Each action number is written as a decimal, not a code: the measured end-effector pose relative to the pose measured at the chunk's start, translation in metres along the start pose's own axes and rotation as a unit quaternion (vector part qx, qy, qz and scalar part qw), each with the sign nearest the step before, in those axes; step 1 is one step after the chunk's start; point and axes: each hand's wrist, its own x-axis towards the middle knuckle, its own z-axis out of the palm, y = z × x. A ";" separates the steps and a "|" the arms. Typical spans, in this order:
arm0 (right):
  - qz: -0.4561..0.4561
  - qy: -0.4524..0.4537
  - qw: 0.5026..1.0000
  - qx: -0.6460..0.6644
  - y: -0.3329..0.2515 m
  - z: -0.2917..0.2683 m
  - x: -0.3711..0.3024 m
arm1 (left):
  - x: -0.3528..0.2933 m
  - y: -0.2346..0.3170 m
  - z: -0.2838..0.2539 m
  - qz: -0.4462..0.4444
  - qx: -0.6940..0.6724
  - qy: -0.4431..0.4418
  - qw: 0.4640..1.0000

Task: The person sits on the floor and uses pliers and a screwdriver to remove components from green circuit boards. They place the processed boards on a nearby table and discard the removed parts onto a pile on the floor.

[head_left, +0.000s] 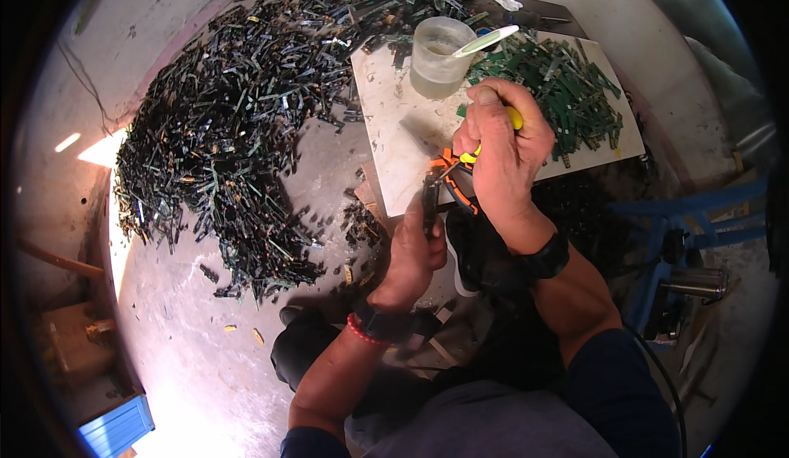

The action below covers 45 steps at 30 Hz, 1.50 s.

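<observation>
My left hand point(408, 259) is closed around a narrow dark strip point(430, 201), held upright near the front edge of a white board point(386, 141). My right hand point(508, 150) is wrapped round a yellow-handled tool point(515, 117) that looks like a screwdriver. Its thin tip points down-left at the strip's upper end; whether they touch is hard to tell. Beside the strip, an orange-and-black hand tool point(462, 195), partly hidden, lies at the board's edge. Green strips point(559, 88) are piled on the board beyond my right hand.
A clear plastic cup point(440, 63) of cloudy liquid stands on the board, a white-and-green brush-like handle point(486, 41) across its rim. A large heap of dark strips point(238, 121) covers the floor to the left and far side. A blue metal frame point(699, 211) stands at right.
</observation>
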 end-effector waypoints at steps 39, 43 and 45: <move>0.097 -0.070 0.983 0.137 0.007 -0.014 -0.002 | 0.001 -0.007 0.004 0.027 0.009 0.015 0.999; 0.161 0.024 0.964 0.211 0.009 -0.020 0.004 | 0.001 -0.006 0.006 0.015 -0.010 0.017 1.000; 0.196 0.061 0.955 0.216 0.019 -0.030 0.011 | -0.001 -0.005 0.007 0.013 -0.017 0.012 1.000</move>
